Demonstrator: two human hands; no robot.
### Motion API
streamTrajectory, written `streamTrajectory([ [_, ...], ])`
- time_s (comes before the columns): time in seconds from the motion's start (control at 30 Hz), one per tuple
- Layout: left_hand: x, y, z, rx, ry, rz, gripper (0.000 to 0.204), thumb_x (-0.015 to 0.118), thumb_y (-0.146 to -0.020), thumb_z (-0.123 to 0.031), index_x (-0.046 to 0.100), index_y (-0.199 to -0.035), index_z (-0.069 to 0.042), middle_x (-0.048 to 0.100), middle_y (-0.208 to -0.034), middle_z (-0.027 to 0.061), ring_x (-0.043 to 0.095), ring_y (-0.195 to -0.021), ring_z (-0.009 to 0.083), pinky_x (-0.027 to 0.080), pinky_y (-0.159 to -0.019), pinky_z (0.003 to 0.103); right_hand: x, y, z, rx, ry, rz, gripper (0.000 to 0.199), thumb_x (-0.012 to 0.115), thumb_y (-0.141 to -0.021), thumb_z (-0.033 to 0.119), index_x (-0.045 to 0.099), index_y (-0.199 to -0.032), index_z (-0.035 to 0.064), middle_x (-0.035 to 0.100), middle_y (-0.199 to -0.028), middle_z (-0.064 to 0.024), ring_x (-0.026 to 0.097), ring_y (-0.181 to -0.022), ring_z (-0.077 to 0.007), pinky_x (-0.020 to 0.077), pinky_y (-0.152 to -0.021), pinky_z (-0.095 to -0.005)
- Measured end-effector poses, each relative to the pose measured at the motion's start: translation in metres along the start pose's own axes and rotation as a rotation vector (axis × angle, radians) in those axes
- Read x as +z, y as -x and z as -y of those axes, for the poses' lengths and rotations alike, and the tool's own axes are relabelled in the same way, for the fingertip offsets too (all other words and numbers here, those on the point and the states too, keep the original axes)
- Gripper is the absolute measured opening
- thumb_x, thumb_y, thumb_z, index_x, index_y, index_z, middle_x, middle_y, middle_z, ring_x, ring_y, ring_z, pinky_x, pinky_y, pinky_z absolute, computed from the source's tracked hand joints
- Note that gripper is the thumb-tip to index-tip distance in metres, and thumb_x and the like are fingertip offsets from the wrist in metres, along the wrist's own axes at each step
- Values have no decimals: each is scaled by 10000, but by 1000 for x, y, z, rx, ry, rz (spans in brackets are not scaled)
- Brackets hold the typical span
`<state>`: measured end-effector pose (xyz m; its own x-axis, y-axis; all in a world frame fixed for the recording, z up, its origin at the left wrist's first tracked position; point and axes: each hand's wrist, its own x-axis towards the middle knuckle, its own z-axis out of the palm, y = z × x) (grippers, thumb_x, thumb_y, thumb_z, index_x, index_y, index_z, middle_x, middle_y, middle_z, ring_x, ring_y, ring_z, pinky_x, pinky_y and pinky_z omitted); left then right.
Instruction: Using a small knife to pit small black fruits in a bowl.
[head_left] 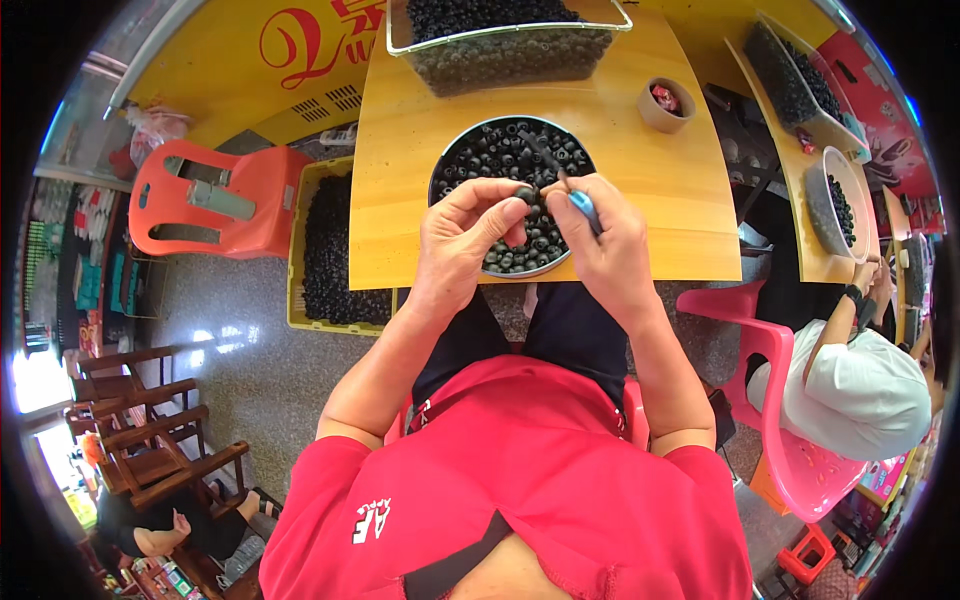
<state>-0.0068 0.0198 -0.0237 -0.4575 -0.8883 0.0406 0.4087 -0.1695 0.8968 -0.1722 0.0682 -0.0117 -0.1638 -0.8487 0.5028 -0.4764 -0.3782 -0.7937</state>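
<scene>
Over a round metal basin (pixel 433 190) on the wooden table, both of my hands are raised close together. My left hand (pixel 465 232) pinches a small dark round piece (pixel 525 195), which looks like a snail shell, between thumb and fingers. In my right hand (pixel 612 235) is a blue-handled tool (pixel 586 212); a narrow grey part that seems to be its blade slants up and left above the basin. The fingertips of the two hands nearly meet at the dark piece. Many similar dark round pieces (pixel 515 262) fill the basin.
A clear tub (pixel 515 62) of dark pieces stands at the table's far edge, beside a small round bowl (pixel 667 108) with red wrappers. A yellow crate (pixel 300 250) and orange stool (pixel 220 200) are left. Rightward, a person (pixel 860 385) sits on a pink chair (pixel 775 420).
</scene>
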Motion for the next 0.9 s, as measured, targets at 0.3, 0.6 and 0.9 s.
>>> streamTrajectory([
  [0.3,6,1,1,53,1,36,131,619,-917,-81,602,-1027,-11,624,-876,18,546,-735,66,458,-678,212,-2,3,8,-133,315,71,108,653,-845,74,609,-930,24,592,-807,-111,600,-628,-276,466,-527,-343],
  [0.6,3,0,3,43,118,94,134,602,-923,-73,587,-1037,-5,607,-863,37,535,-720,92,456,-677,226,1,2,7,-156,312,76,109,641,-834,55,605,-935,33,591,-813,-117,608,-648,-295,469,-533,-366],
  [0.9,-10,7,-1,-2,287,139,161,618,-912,-99,626,-1040,-1,604,-889,61,541,-696,121,441,-637,235,3,0,2,56,190,53,119,638,-889,128,623,-911,12,605,-774,-96,591,-649,-242,448,-575,-324],
])
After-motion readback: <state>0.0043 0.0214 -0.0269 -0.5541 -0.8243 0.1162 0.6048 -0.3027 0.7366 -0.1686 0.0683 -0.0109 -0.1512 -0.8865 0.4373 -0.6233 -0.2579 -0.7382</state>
